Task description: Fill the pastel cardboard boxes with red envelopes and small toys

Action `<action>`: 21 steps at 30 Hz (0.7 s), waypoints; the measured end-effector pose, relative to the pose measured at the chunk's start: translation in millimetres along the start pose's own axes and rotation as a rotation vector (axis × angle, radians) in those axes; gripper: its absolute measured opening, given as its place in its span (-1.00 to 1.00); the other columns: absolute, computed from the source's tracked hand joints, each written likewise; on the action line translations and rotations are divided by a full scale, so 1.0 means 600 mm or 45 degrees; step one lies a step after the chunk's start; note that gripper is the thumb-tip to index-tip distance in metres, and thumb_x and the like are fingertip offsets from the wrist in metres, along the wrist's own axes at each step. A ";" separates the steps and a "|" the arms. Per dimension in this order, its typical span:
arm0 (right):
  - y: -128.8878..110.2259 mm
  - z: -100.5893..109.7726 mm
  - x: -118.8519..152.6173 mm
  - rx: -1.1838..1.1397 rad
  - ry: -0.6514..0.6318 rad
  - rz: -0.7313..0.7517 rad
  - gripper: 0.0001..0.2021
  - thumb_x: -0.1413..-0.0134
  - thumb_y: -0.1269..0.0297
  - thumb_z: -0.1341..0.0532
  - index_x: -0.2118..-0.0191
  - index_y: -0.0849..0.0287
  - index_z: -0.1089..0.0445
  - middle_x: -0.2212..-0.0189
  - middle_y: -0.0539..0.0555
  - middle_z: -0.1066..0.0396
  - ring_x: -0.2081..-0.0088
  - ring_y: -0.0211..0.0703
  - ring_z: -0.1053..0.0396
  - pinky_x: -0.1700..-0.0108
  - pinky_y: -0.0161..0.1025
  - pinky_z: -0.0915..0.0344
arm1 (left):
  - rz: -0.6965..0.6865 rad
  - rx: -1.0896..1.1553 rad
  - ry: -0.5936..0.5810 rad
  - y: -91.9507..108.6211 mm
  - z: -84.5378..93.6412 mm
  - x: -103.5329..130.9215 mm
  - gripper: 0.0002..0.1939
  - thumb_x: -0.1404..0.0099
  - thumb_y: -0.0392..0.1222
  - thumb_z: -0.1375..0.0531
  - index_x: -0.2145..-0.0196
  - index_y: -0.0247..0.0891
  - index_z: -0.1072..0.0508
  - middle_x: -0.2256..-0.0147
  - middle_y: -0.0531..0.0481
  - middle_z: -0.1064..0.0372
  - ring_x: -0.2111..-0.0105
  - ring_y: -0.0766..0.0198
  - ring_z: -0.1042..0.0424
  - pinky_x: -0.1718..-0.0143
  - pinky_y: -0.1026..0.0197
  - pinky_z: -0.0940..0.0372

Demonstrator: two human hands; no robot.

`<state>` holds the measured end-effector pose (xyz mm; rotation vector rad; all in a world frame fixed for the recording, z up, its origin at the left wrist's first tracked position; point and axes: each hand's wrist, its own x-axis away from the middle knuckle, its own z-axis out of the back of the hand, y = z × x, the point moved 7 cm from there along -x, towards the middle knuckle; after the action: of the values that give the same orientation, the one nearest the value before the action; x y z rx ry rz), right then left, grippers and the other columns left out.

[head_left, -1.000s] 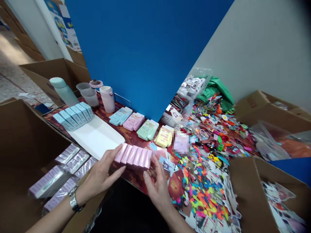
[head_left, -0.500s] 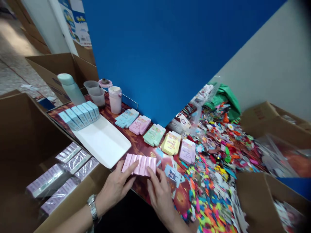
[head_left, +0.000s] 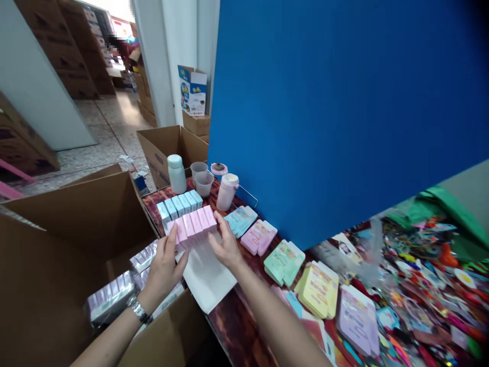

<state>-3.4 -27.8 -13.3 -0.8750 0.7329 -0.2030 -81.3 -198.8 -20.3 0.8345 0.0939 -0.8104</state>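
A row of pink boxes is squeezed between my two hands above a white tray. My left hand grips the row's left end, a metal watch on its wrist. At the right end, my right hand presses with its fingers. Just behind the pink row stands a row of light blue boxes. Flat stacks of cartons run along the table: blue, pink, green, yellow and purple.
A large cardboard box at the left holds wrapped packs. A mint bottle, plastic cups and a pink flask stand behind. A blue panel borders the table. Colourful small items lie right. A person is far off.
Both hands have carried the pink row from the table's front edge leftward to over the white tray, beside the blue boxes. The view has turned left.
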 end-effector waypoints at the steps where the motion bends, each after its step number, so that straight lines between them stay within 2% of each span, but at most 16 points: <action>1: 0.011 -0.017 -0.010 -0.019 -0.012 -0.008 -0.38 -0.13 0.36 -0.14 -0.32 0.19 -0.06 -0.20 0.21 -0.22 -0.22 -0.03 -0.20 -0.23 -0.08 -0.21 | 0.013 -0.031 0.009 -0.014 -0.002 -0.006 -0.28 -0.37 -0.07 -0.07 -0.37 -0.19 0.16 0.08 -0.16 -0.19 0.28 0.20 -0.41 0.22 0.08 -0.46; 4: 0.039 -0.052 -0.026 -0.020 -0.022 -0.023 -0.39 -0.10 0.37 -0.14 -0.30 0.20 -0.10 -0.17 0.20 -0.26 -0.19 -0.04 -0.23 -0.20 -0.11 -0.24 | 0.012 -0.146 0.027 -0.042 -0.009 -0.022 -0.30 -0.38 -0.11 -0.05 -0.36 -0.24 0.14 0.12 -0.16 -0.20 0.33 0.20 -0.42 0.31 0.12 -0.44; 9: 0.068 -0.074 -0.037 0.070 0.024 0.010 -0.39 -0.11 0.38 -0.12 -0.30 0.27 -0.10 -0.16 0.26 -0.26 -0.19 -0.01 -0.22 -0.23 -0.06 -0.21 | -0.146 -0.445 0.116 -0.050 -0.021 -0.044 -0.37 -0.39 -0.16 -0.03 -0.34 -0.34 0.07 0.16 -0.16 -0.27 0.37 0.20 -0.42 0.42 0.22 -0.37; 13: 0.082 -0.088 -0.036 0.132 -0.021 0.005 -0.37 -0.19 0.34 -0.09 -0.36 0.28 0.02 -0.22 0.28 -0.19 -0.24 0.01 -0.16 -0.24 -0.04 -0.19 | -0.157 -0.663 0.149 -0.058 -0.032 -0.054 -0.39 -0.41 -0.15 -0.03 -0.30 -0.44 0.02 0.24 -0.14 -0.32 0.50 0.28 -0.36 0.60 0.31 -0.22; 17: 0.091 -0.098 -0.030 0.178 -0.070 -0.042 -0.33 -0.25 0.32 -0.08 -0.40 0.25 0.15 -0.23 0.27 -0.18 -0.27 -0.01 -0.13 -0.24 -0.04 -0.20 | -0.179 -0.816 0.123 -0.061 -0.041 -0.053 -0.39 -0.41 -0.11 -0.02 -0.30 -0.49 -0.01 0.28 -0.12 -0.32 0.56 0.28 -0.31 0.66 0.30 -0.10; 21: 0.086 -0.094 -0.028 0.301 -0.132 -0.159 -0.23 -0.20 0.35 -0.14 -0.41 0.27 0.25 -0.22 0.30 -0.18 -0.21 0.03 -0.19 -0.21 -0.04 -0.23 | -0.201 -0.870 0.130 -0.055 -0.038 -0.053 -0.34 -0.40 -0.05 -0.03 -0.30 -0.52 -0.01 0.29 -0.14 -0.33 0.59 0.30 -0.26 0.68 0.29 -0.02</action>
<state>-59.4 -22.9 -67.7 -0.7000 0.5453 -0.3455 -120.7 -177.1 -44.7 0.2206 0.5030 -0.8099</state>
